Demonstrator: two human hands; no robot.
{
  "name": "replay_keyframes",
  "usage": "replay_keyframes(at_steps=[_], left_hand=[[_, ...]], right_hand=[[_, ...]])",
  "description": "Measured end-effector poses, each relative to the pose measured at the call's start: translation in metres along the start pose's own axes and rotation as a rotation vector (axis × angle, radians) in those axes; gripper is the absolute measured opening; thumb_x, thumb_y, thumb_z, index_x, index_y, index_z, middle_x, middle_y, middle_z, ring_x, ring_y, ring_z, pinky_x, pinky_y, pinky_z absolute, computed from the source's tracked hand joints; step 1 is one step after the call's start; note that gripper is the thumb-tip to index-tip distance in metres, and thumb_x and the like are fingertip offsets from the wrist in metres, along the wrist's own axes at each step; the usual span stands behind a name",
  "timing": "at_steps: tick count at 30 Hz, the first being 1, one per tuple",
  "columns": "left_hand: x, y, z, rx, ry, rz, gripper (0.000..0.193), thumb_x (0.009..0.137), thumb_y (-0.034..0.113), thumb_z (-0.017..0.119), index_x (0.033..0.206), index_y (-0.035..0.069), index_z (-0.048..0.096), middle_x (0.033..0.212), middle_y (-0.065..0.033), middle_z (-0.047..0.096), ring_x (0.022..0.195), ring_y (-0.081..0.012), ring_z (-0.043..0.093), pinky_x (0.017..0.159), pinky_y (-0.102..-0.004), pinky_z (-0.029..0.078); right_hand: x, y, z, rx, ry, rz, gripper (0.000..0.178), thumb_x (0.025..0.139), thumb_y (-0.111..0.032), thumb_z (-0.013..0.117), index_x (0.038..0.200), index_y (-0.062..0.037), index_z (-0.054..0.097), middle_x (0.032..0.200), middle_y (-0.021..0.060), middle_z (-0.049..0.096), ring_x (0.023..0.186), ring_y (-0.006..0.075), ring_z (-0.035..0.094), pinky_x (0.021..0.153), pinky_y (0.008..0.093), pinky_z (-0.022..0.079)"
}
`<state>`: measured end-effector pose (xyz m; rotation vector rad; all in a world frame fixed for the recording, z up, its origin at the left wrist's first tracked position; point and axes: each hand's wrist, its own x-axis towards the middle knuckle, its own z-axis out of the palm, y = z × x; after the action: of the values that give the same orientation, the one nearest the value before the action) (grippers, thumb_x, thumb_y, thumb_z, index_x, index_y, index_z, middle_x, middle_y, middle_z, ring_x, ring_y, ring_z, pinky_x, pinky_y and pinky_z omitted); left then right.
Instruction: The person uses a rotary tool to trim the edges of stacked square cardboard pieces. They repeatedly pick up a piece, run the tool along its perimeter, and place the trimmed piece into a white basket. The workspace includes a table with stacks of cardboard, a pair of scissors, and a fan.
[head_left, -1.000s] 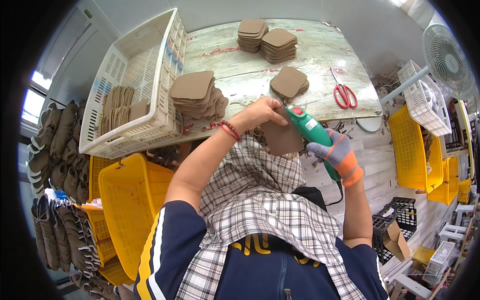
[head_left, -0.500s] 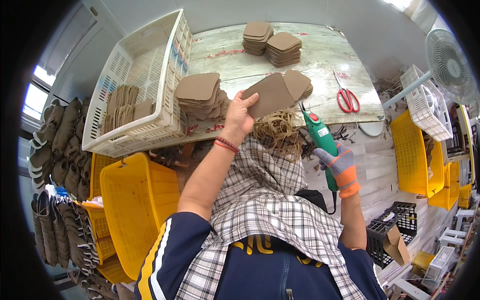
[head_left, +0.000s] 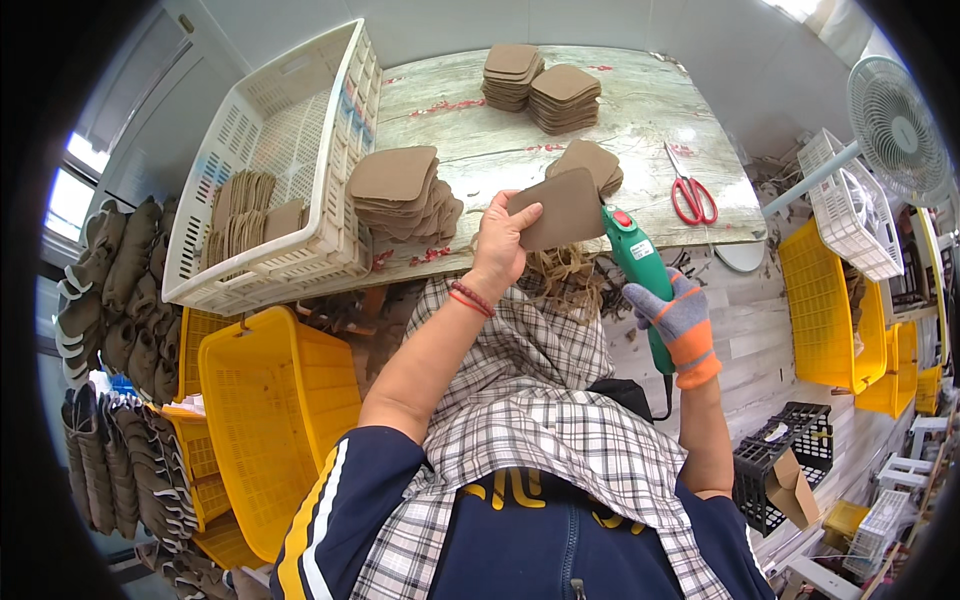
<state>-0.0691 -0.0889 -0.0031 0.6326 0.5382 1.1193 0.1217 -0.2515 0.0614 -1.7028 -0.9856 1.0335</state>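
Biggest thing up top is the pale, worn wood-look surface (head_left: 620, 130), with a white slotted plastic crate (head_left: 290, 150) sitting along its left side. Inside the crate, brown rounded leather-looking pieces (head_left: 245, 205) stand on edge in the near corner; the rest of it looks bare mesh. Below the surface's near edge on the left sits a yellow plastic basket (head_left: 270, 420), and more yellow bins (head_left: 830, 300) sit off to the right by a white wire basket (head_left: 850, 215).

On the surface: a fat stack of flat brown pads (head_left: 400, 190) just beside the crate, two neater stacks (head_left: 545, 85) at the far edge, a smaller pile (head_left: 595, 160) near the middle, and red-handled scissors (head_left: 690, 195) toward the right edge with open room around them.

The left hand (head_left: 495, 245) is pinching one brown rounded-corner piece (head_left: 565, 207), held up over the near edge. The right hand (head_left: 680, 315), in a grey-and-orange glove, is gripped around a green electric cutter (head_left: 640, 270) whose tip meets that piece's right side.
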Motion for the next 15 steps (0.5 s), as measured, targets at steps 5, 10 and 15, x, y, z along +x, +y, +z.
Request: replay_keyframes(at_steps=[5, 10, 15], left_hand=[[-0.01, -0.001, 0.0, 0.088, -0.007, -0.052, 0.021, 0.084, -0.004, 0.061, 0.099, 0.004, 0.05, 0.093, -0.0059, 0.063, 0.083, -0.0132, 0.061, 0.076, -0.0284, 0.054], [-0.013, 0.097, 0.009, 0.464, -0.055, 0.058, 0.015, 0.082, -0.002, 0.061, 0.096, 0.004, 0.06, 0.091, -0.004, 0.064, 0.081, -0.0111, 0.06, 0.073, -0.0259, 0.051], [0.005, 0.218, -0.015, 0.902, 0.109, 0.21, 0.018, 0.082, 0.002, 0.059, 0.1, 0.005, 0.06, 0.094, -0.009, 0.066, 0.087, -0.0174, 0.062, 0.078, -0.0284, 0.05]], right_hand=[[0.005, -0.014, 0.007, 0.046, 0.037, -0.046, 0.037, 0.075, -0.026, 0.078, 0.092, 0.0008, 0.061, 0.066, 0.0013, 0.059, 0.052, 0.0067, 0.052, 0.047, 0.0224, 0.041], [0.007, -0.004, -0.007, 0.013, 0.17, -0.043, 0.036, 0.075, -0.025, 0.078, 0.093, 0.0007, 0.061, 0.065, 0.0009, 0.058, 0.051, 0.0068, 0.051, 0.047, 0.0216, 0.04], [0.018, 0.018, -0.013, -0.034, 0.141, -0.018, 0.032, 0.077, -0.026, 0.076, 0.089, -0.0018, 0.059, 0.063, 0.0024, 0.058, 0.05, 0.0091, 0.052, 0.046, 0.0236, 0.042]])
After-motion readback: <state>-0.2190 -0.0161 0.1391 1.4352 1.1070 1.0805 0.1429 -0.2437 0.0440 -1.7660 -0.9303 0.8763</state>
